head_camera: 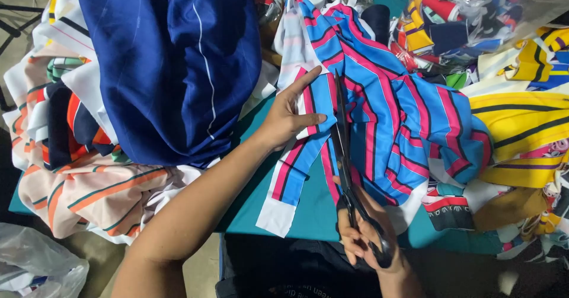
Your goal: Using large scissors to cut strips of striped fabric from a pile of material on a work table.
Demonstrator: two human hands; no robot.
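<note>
Your right hand (368,233) is closed through the handles of the black scissors (349,173), whose blades run up along the blue, pink and black striped fabric (379,102), while your left hand (291,117) lies open and flat, fingers spread, pressing that fabric down just left of the blades. The fabric lies on the teal desk (314,209), its white-ended strip hanging toward you. A dark blue cloth (172,61) is heaped to the left, yellow striped pieces (521,126) to the right.
</note>
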